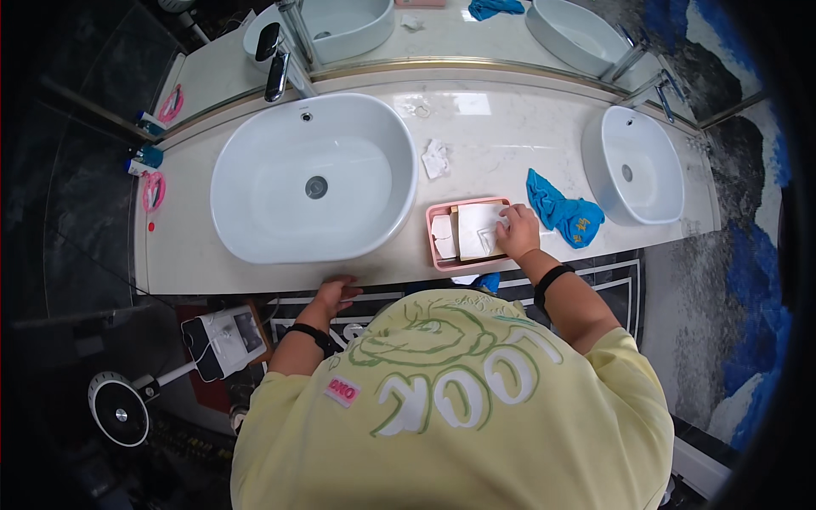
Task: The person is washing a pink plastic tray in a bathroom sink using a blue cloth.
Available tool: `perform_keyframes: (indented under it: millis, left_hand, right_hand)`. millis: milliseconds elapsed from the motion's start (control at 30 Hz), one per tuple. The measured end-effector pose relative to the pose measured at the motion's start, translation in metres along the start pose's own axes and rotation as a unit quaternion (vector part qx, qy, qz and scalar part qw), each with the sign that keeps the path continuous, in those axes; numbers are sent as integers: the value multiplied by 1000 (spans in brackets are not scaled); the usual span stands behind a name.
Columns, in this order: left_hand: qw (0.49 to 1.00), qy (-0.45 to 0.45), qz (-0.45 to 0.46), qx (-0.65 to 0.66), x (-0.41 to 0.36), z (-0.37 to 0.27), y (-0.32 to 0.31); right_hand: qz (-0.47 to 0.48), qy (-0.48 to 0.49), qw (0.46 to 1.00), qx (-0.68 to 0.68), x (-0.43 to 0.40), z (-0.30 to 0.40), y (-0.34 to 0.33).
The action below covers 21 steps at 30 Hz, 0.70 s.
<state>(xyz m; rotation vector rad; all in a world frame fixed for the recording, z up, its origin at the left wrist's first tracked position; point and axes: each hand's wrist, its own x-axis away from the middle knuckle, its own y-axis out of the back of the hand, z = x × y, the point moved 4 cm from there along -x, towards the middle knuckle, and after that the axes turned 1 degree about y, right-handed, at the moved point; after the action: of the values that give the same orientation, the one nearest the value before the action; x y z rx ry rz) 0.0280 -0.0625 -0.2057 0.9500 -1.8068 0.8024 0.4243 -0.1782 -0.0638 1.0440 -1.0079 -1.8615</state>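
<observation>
My right hand [517, 231] rests on the right end of a stack of white paper tissues [478, 223], fingertips on the top sheet; whether it pinches the paper is unclear. The stack sits in a pink plastic tray [436, 262] at the counter's front edge. Beside the stack, in the tray's left part, lies a white block-like item [443, 236]. My left hand [336, 294] is at the counter's front edge below the large basin, fingers apart and holding nothing. A crumpled white tissue [436, 159] lies behind the tray, and a blue cloth [564, 210] to its right.
A large white oval basin [274, 229] with a chrome faucet [280, 70] stands left, a smaller basin [669, 185] right. A mirror runs along the counter's back. A pink ring-shaped item [153, 191] and a blue bottle [149, 156] are at the left end. A fan [120, 414] stands lower left.
</observation>
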Motion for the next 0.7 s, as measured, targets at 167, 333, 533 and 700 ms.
perform_keyframes:
  millis: [167, 333, 533, 700]
  left_hand:
    - [1000, 25, 4, 8, 4, -4, 0]
    - [998, 34, 27, -54, 15, -24, -12]
    - [977, -40, 161, -134, 52, -77, -85]
    - [934, -60, 308, -173, 64, -99, -157]
  right_hand:
    - [26, -158, 984, -80, 18, -16, -12]
    - [-3, -132, 990, -55, 35, -27, -10]
    - [-34, -249, 964, -87, 60, -44, -23]
    - [41, -361, 911, -197, 78, -52, -37]
